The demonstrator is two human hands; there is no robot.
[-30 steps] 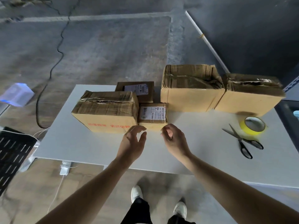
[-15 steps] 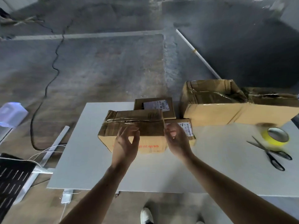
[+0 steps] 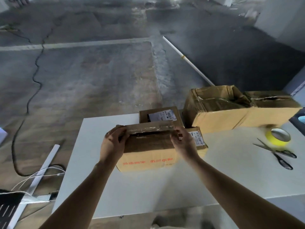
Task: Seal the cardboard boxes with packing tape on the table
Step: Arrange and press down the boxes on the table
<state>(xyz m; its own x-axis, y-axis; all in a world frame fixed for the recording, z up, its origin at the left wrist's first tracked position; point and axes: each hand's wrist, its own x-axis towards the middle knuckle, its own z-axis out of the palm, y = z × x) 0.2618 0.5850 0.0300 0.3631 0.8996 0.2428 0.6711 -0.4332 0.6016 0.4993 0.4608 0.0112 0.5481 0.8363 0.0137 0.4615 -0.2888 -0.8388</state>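
Since this worn cardboard box [image 3: 148,151] on the bench [image 3: 148,195] looks light and floppy, my left grip [image 3: 113,144] and right grip [image 3: 183,142] each pinch its taped flap [image 3: 148,128] by the stiffer ends.

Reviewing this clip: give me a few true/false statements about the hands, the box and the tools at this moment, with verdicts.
1. Both hands hold the top flap of the box with red print. True: the left hand grips its left end and the right hand its right end.
2. The yellow tape roll is in the right hand. False: it lies on the table, and no hand touches it.
3. The scissors lie on the table next to the tape roll. True.
4. The top of the box with red print is shut flat. False: a dark gap shows under the held flap.
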